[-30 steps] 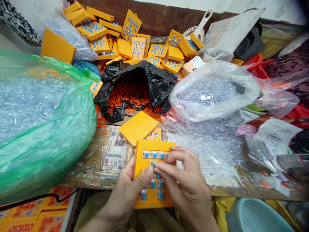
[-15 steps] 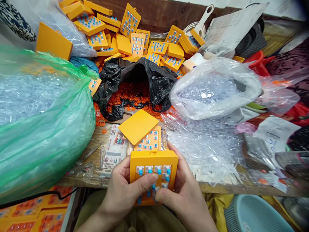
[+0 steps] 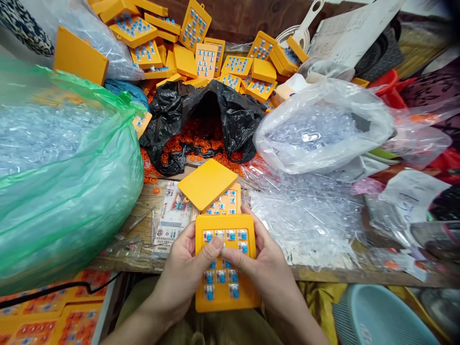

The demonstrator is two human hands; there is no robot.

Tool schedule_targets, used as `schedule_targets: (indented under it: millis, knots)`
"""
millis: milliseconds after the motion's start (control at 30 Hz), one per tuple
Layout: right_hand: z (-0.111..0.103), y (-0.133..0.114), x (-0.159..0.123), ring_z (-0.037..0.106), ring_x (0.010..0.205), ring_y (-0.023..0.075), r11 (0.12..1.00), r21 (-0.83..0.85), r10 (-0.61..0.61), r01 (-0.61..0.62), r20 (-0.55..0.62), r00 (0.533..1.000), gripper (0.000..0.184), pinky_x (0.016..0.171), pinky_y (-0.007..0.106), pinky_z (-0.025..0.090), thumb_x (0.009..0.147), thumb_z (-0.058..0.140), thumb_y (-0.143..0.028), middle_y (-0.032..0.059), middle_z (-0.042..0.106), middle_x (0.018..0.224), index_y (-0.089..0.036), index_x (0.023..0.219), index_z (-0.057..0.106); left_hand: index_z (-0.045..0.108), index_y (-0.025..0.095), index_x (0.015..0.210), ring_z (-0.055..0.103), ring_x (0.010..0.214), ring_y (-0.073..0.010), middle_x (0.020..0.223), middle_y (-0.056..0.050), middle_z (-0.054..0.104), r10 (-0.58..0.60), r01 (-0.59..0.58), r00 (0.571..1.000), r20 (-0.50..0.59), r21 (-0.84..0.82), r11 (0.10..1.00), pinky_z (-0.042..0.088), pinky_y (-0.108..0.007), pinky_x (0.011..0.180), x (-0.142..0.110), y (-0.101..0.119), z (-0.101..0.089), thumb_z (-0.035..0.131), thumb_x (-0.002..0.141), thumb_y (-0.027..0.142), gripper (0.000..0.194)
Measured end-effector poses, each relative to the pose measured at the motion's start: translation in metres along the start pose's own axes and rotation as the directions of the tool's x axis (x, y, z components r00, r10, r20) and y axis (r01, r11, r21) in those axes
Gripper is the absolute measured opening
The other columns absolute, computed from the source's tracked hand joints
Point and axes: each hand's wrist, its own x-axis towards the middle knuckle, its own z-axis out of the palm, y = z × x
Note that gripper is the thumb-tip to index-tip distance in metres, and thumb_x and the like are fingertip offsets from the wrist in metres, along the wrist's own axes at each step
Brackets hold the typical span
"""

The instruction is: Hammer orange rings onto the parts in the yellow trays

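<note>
Both hands grip a yellow plastic keypad case (image 3: 226, 303) fitted with rows of small blue-stemmed key switches. My left hand (image 3: 183, 273) wraps its left side, and its thumb presses on the upper switches. On the right side, my right hand (image 3: 268, 268) holds the case with its thumb meeting the left one near the middle. The fingers behind the case are hidden. Just beyond it, a plain yellow case (image 3: 208, 184) lies face down, tilted across another switch-filled case (image 3: 230, 199) on the bench.
A black bag (image 3: 237, 120) spills orange rings. To the left bulges a green bag (image 3: 118, 191) of clear pieces; a white bag (image 3: 266, 153) stands right, beside loose clear plastic pieces (image 3: 309, 220). Many yellow cases (image 3: 185, 62) are heaped behind. A blue basket (image 3: 381, 311) sits below the bench edge.
The keypad case has tilted so its switch face shows more fully. Both thumbs have shifted up to its upper switches. The view has moved slightly.
</note>
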Motion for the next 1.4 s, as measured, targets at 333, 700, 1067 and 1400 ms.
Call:
schedule_targets:
  millis: [333, 700, 1067, 1400]
  knots:
    - [-0.005, -0.001, -0.007, 0.063, 0.113, 0.0253, 0.996, 0.07, -0.068, 0.063, 0.076, 0.995, 0.098, 0.096, 0.041, 0.052, 0.07, 0.081, -0.028, 0.0092, 0.061, 0.131, -0.028, 0.149, 0.022, 0.059, 0.015, 0.112, 0.07, 0.096, -0.0295, 0.105, -0.013, 0.073, -0.008, 0.007, 1.0, 0.026, 0.036, 0.999, 0.056, -0.037, 0.084, -0.007, 0.007, 0.004, 0.086, 0.06, 0.019, 0.058]
    - [0.011, 0.003, -0.021, 0.075, 0.076, 0.0198, 0.92, 0.04, -0.392, 0.39, 0.093, 0.915, 0.083, 0.063, 0.025, 0.063, 0.053, 0.087, -0.004, -0.0036, 0.075, 0.097, -0.038, 0.12, 0.052, 0.066, 0.015, 0.086, 0.071, 0.07, -0.0199, 0.079, -0.004, 0.076, 0.192, -0.182, 0.981, -0.022, 0.226, 0.957, 0.058, -0.024, 0.063, -0.018, 0.001, -0.006, 0.086, 0.059, 0.021, 0.034]
    - [0.017, 0.009, -0.006, 0.071, 0.094, 0.0258, 0.987, -0.012, -0.158, 0.158, 0.015, 0.987, 0.088, 0.079, 0.036, 0.061, 0.06, 0.086, -0.029, 0.0072, 0.07, 0.113, -0.026, 0.134, 0.038, 0.061, 0.013, 0.103, 0.072, 0.084, -0.0267, 0.096, -0.011, 0.075, 0.022, -0.02, 0.999, -0.04, 0.042, 0.999, 0.057, -0.035, 0.077, -0.003, 0.009, -0.009, 0.085, 0.06, 0.018, 0.05]
    - [0.008, 0.008, 0.006, 0.067, 0.105, 0.0289, 0.93, 0.329, 0.097, -0.167, 0.22, 0.971, 0.056, 0.088, 0.047, 0.053, 0.086, 0.054, -0.055, 0.0105, 0.072, 0.108, -0.023, 0.132, 0.049, 0.058, 0.012, 0.122, 0.071, 0.091, -0.0229, 0.111, -0.014, 0.071, -0.21, 0.21, 0.977, 0.021, -0.193, 0.958, 0.055, -0.034, 0.087, 0.008, 0.028, -0.011, 0.06, 0.089, 0.026, 0.036]
